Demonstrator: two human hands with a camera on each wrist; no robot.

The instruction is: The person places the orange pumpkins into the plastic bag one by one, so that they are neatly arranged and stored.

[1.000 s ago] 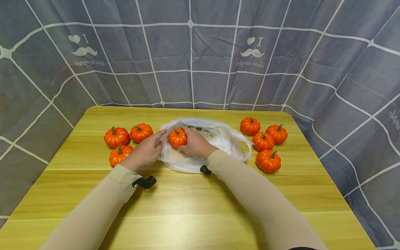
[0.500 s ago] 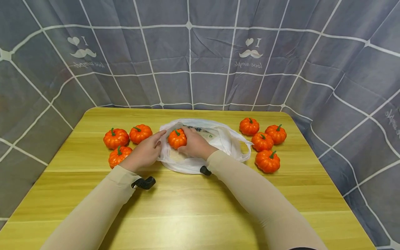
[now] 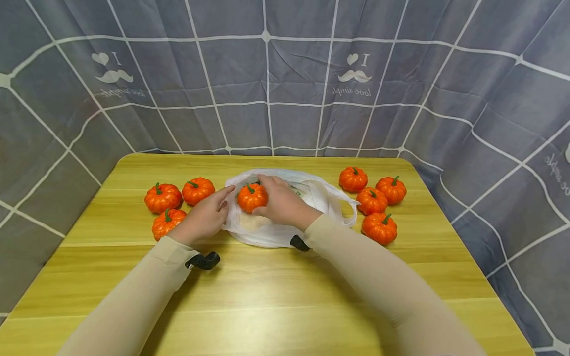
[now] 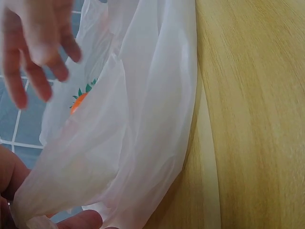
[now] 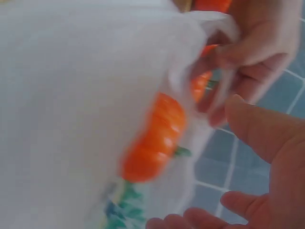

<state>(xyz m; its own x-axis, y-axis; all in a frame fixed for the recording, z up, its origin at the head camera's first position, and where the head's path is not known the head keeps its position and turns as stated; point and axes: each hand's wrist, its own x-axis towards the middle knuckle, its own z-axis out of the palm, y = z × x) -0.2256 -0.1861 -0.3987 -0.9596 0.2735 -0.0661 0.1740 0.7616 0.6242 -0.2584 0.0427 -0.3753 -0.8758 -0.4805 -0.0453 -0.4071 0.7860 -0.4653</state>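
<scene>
A white plastic bag [image 3: 271, 238] lies on the wooden table with its mouth spread. Inside it rests a small orange pumpkin [image 3: 252, 198] with a green stem, also visible in the right wrist view as a blurred pumpkin [image 5: 157, 138]. My left hand [image 3: 206, 218] pinches the bag's left rim between thumb and fingers; that grip on the thin plastic [image 4: 86, 176] shows in the left wrist view. Over the bag, just right of the pumpkin, is my right hand [image 3: 285, 201]. Its fingers are spread apart in the right wrist view, with nothing held between them.
Left of the bag sit three pumpkins, the nearest one [image 3: 166, 225] partly behind my left wrist. Several more pumpkins [image 3: 373, 201] cluster to the right, close to a loose bag handle [image 3: 354, 212]. A grey gridded curtain [image 3: 294, 74] surrounds the table's back and sides.
My right hand has come off the pumpkin and shifted slightly to the right, leaving the pumpkin in the bag. My left hand stays at the bag's rim.
</scene>
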